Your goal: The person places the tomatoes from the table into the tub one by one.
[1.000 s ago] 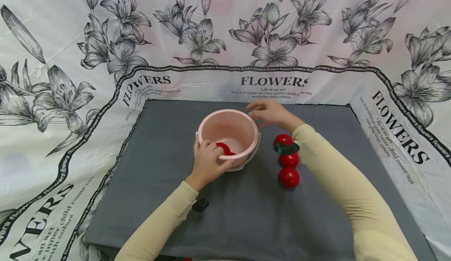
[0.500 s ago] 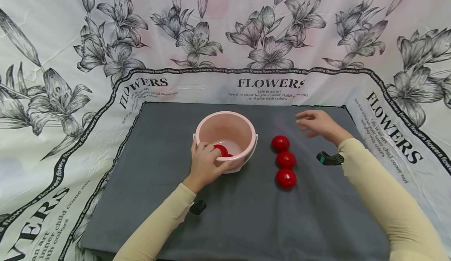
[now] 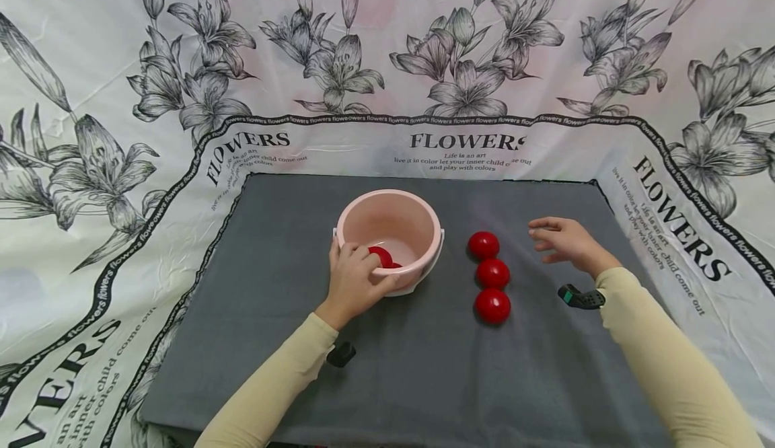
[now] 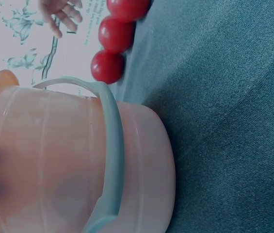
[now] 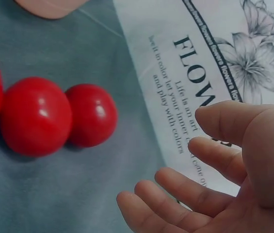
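A pale pink bucket (image 3: 390,216) stands upright on the grey cloth. My left hand (image 3: 354,280) grips its near left rim, fingers curled over into it and thumb along the outside. Inside, beside those fingers, lie glossy red balls (image 3: 381,256), partly hidden by the hand and rim. The bucket's handle (image 4: 111,145) hangs down along its side in the left wrist view. Three more red balls (image 3: 493,274) form a row to the right of the bucket. Farther right, my right hand (image 3: 569,243) hovers over the cloth with relaxed, spread fingers and holds nothing.
A grey cloth (image 3: 272,266) covers the table. Behind and at both sides hangs a white sheet (image 3: 363,145) printed with flowers and lettering. Dark wrist devices (image 3: 581,296) sit at both sleeves.
My right hand has moved away from the bucket's far right rim, passing over the row of red balls to their right, then slightly nearer. My left hand and the bucket stay put.
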### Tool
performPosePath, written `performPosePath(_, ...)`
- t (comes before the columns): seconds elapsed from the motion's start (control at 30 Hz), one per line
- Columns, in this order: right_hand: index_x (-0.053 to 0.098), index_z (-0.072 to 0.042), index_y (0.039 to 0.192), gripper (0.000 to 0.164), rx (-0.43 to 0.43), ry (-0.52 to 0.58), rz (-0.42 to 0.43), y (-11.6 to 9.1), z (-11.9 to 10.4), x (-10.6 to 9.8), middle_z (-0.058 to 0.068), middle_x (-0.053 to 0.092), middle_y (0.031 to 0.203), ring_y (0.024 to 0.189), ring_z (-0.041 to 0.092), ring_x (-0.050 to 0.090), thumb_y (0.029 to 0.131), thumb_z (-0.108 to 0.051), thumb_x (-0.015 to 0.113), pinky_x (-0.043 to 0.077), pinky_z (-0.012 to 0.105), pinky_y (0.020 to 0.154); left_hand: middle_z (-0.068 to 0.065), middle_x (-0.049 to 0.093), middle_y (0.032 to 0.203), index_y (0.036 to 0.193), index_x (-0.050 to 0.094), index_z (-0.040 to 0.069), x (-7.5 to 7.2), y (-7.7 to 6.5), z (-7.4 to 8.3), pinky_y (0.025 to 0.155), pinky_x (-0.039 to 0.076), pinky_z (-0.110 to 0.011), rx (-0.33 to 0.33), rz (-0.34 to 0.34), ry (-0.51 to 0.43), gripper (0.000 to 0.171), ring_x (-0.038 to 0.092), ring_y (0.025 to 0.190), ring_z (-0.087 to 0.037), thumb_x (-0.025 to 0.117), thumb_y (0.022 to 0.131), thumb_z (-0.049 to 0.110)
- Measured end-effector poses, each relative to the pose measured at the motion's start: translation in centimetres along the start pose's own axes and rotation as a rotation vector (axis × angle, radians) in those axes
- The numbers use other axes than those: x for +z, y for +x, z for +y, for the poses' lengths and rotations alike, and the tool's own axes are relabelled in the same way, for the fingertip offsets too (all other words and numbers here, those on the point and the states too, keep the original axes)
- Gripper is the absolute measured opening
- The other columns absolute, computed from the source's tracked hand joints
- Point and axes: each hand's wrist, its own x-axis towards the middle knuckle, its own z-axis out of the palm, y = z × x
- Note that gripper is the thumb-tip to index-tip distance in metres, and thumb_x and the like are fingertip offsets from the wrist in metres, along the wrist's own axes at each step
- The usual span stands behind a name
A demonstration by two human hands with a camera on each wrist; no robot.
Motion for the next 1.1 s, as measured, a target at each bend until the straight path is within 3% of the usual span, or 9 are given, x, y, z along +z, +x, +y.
performPosePath(0.27,0.036,0.005,0.152,0.061,0.001,0.024,-0.033,0.3,1.2,1.9,0.034,0.040,0.153,0.118,0.033,0.063,0.107,-0.034,0.047,0.061,0.046,0.091,-0.006,0.070,0.087,0.076,0.068,0.014,-0.1,0.1,0.2,0.112,0.028,-0.077,-0.002,0.003,-0.017,0.029,0.059,0.102,-0.030,0.070,0.081,0.042)
performPosePath(0.57,0.039,0.005,0.150,0.057,0.033,0.085,-0.071,1.6,2.2,5.2,0.035,0.043,0.150,0.124,0.044,0.057,0.106,-0.030,0.048,0.059,0.051,0.095,-0.006,0.070,0.086,0.075,0.068,0.014,0.1,0.1,0.1,0.111,0.028,-0.077,-0.002,0.002,-0.016,0.029,0.059,0.102,-0.030,0.069,0.081,0.042)
performPosePath(0.83,0.050,0.005,0.143,0.051,0.022,0.082,-0.026,2.5,2.6,7.2,0.024,0.056,0.130,0.107,0.029,0.057,0.103,-0.027,0.055,0.061,0.048,0.088,-0.007,0.070,0.087,0.075,0.068,0.013,-0.2,0.1,0.2,0.114,0.026,-0.076,-0.016,-0.029,-0.019,0.032,0.059,0.103,-0.031,0.069,0.082,0.044)
performPosePath(1.1,0.050,0.003,0.143,0.052,0.017,0.112,-0.023,3.3,3.8,8.5,0.029,0.053,0.138,0.110,0.028,0.055,0.101,-0.027,0.059,0.060,0.049,0.090,-0.008,0.070,0.086,0.075,0.068,0.012,-0.2,0.0,0.1,0.113,0.026,-0.076,-0.020,-0.027,-0.020,0.033,0.059,0.103,-0.031,0.068,0.083,0.044)
